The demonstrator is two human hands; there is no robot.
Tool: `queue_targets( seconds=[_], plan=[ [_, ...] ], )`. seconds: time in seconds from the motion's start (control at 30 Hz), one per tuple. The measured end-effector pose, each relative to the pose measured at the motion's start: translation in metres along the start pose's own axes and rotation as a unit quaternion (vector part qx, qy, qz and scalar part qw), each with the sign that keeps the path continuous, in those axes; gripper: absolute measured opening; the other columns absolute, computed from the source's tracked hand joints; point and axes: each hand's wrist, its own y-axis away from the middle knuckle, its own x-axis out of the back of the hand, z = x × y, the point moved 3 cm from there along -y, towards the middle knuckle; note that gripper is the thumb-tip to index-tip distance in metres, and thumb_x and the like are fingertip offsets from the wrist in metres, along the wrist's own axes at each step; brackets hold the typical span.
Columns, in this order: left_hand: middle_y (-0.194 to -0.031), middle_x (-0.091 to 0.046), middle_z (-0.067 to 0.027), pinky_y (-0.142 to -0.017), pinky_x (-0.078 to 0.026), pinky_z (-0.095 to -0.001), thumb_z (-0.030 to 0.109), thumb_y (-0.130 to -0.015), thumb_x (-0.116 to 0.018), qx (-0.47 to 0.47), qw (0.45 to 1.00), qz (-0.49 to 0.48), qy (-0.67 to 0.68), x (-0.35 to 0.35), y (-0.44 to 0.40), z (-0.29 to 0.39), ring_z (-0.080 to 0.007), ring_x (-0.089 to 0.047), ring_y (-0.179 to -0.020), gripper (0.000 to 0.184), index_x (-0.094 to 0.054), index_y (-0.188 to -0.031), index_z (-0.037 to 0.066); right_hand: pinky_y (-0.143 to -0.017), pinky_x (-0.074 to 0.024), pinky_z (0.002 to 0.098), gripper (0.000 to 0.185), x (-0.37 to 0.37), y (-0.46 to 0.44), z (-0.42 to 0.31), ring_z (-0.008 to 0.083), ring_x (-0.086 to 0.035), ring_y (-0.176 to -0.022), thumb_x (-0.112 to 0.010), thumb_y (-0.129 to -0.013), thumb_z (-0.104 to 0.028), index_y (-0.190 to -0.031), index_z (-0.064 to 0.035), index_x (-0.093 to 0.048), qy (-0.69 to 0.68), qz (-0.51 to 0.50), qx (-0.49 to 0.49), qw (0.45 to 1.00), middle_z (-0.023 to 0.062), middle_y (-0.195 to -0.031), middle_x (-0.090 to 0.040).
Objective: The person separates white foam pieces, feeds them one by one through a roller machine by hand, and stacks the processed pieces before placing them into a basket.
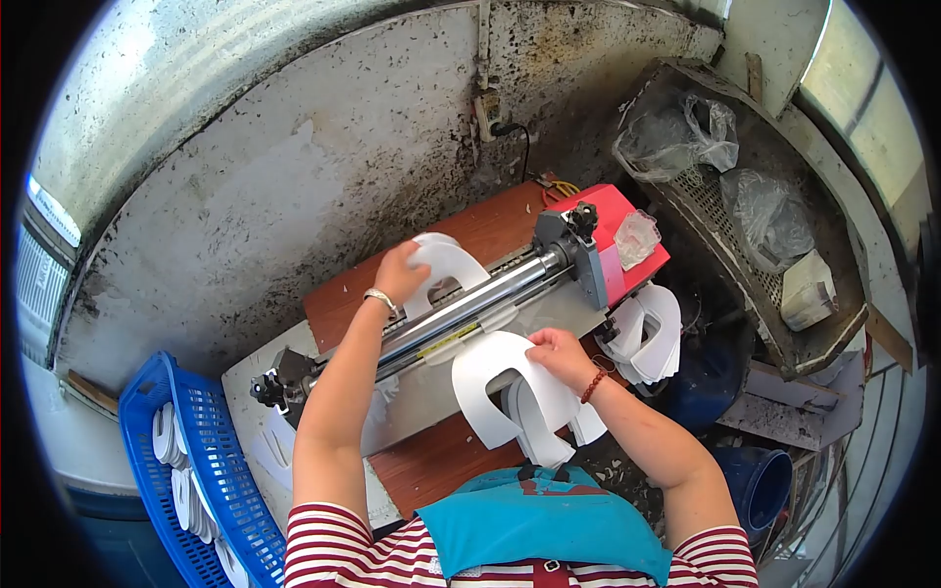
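Beyond the steel rollers [470, 306] of a machine, my left hand [400, 272] is closed on the edge of a white U-shaped piece [453, 257], which lies against the rollers' far side. On the near side, my right hand [561, 357] pinches the upper right edge of another white U-shaped piece [482, 390]. More white pieces [534, 421] hang or lie beneath that one, partly covered by it. A yellow measuring strip [449, 339] runs along the near side of the rollers.
A red machine housing [610, 235] adjoins the rollers' right end, with stacked white pieces [647, 338] beside it. At the left stands a blue basket [211, 421] holding white pieces. A metal trough [676, 196] with plastic bags is upper right; a blue bucket [760, 485] stands lower right.
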Motion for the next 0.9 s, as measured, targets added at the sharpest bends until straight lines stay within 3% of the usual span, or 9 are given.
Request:
queue_targets(
  seconds=[0.17, 0.23, 0.33, 0.4, 0.47, 0.53, 0.63, 0.8, 0.9],
  plan=[
    [-0.102, -0.063, -0.0158, -0.075, -0.050, -0.0358, -0.001, -0.074, -0.053, -0.178, 0.948, 0.264, 0.032, 0.046, 0.010, 0.053, -0.0292, -0.064, -0.080, 0.041, -0.062, -0.112, 0.013, -0.064, -0.0501, 0.0255, 0.029, -0.002, 0.005, 0.001, 0.0129, -0.062, -0.072, -0.063, -0.080, -0.013, -0.101, 0.0059, -0.059, -0.036, -0.024, -0.024, 0.999, 0.0106, -0.084, -0.066],
    [-0.106, -0.060, -0.0151, -0.074, -0.051, -0.0402, -0.001, -0.075, -0.053, -0.178, 0.931, 0.241, -0.210, 0.045, 0.022, 0.068, -0.0330, -0.062, -0.081, 0.047, -0.062, -0.115, 0.021, -0.062, -0.0499, 0.0254, 0.029, -0.010, -0.003, -0.004, 0.0129, -0.062, -0.071, -0.063, -0.080, -0.011, -0.103, 0.0052, -0.058, -0.062, 0.002, 0.006, 0.998, 0.0105, -0.084, -0.066],
    [-0.106, -0.058, -0.0190, -0.078, -0.049, -0.0418, 0.005, -0.076, -0.057, -0.213, 0.945, 0.078, -0.234, 0.006, 0.023, 0.033, -0.0352, -0.060, -0.085, 0.034, -0.067, -0.105, 0.021, -0.060, -0.0499, 0.0255, 0.029, -0.019, -0.026, 0.004, 0.0137, -0.063, -0.068, -0.063, -0.082, -0.011, -0.106, 0.0042, -0.057, -0.019, 0.021, 0.045, 0.999, 0.0100, -0.082, -0.066],
    [-0.107, -0.057, -0.0191, -0.081, -0.048, -0.0391, 0.013, -0.076, -0.059, -0.056, 0.967, -0.143, -0.204, -0.017, 0.018, 0.012, -0.0350, -0.061, -0.086, 0.028, -0.068, -0.102, 0.017, -0.054, -0.0494, 0.0249, 0.033, -0.019, -0.022, -0.009, 0.0124, -0.062, -0.067, -0.063, -0.082, -0.013, -0.109, 0.0033, -0.055, -0.044, 0.026, 0.048, 0.998, 0.0092, -0.078, -0.066],
    [-0.104, -0.060, -0.0189, -0.083, -0.047, -0.0367, 0.018, -0.075, -0.061, -0.017, 0.962, -0.182, -0.203, -0.022, 0.013, -0.004, -0.0335, -0.061, -0.089, 0.031, -0.066, -0.104, 0.011, -0.047, -0.0479, 0.0237, 0.033, -0.013, -0.005, -0.025, 0.0118, -0.063, -0.065, -0.063, -0.084, -0.015, -0.110, 0.0030, -0.054, -0.019, 0.031, -0.046, 0.998, 0.0091, -0.075, -0.065],
    [-0.094, -0.064, -0.0167, -0.080, -0.048, -0.0341, 0.016, -0.074, -0.061, -0.059, 0.992, -0.026, -0.106, -0.014, 0.001, -0.029, -0.0280, -0.063, -0.085, 0.031, -0.064, -0.102, 0.005, -0.040, -0.0452, 0.0223, 0.035, -0.003, 0.009, -0.018, 0.0116, -0.063, -0.063, -0.062, -0.085, -0.017, -0.113, 0.0016, -0.052, 0.018, 0.027, -0.023, 0.999, 0.0090, -0.076, -0.065],
    [-0.085, -0.064, -0.0100, -0.074, -0.047, -0.0292, 0.010, -0.074, -0.062, -0.045, 0.999, 0.019, -0.005, 0.025, 0.006, 0.005, -0.0160, -0.058, -0.078, 0.026, -0.061, -0.098, 0.001, -0.043, -0.0469, 0.0256, 0.037, 0.014, 0.031, 0.021, 0.0172, -0.063, -0.058, -0.063, -0.083, -0.018, -0.113, 0.0009, -0.052, -0.014, 0.044, 0.033, 0.998, 0.0102, -0.074, -0.065],
    [-0.104, -0.062, -0.0045, -0.075, -0.048, -0.0230, -0.006, -0.076, -0.058, -0.018, 0.960, 0.158, 0.230, 0.096, 0.027, 0.023, -0.0106, -0.058, -0.087, 0.048, -0.059, -0.120, 0.011, -0.078, -0.0480, 0.0377, 0.044, 0.041, 0.069, 0.092, 0.0314, -0.060, -0.089, -0.069, -0.075, -0.020, -0.113, -0.0026, -0.053, 0.428, 0.163, 0.189, 0.868, 0.0160, -0.097, -0.060],
    [-0.115, -0.057, -0.0074, -0.081, -0.049, -0.0265, -0.007, -0.076, -0.057, -0.055, 0.943, 0.201, 0.258, 0.153, 0.059, 0.034, -0.0133, -0.057, -0.095, 0.062, -0.043, -0.134, 0.012, -0.083, -0.0449, 0.0416, 0.056, 0.036, 0.077, 0.125, 0.0335, -0.056, -0.097, -0.073, -0.071, -0.027, -0.117, -0.0042, -0.051, 0.479, 0.111, 0.050, 0.869, 0.0161, -0.104, -0.058]
  ],
)
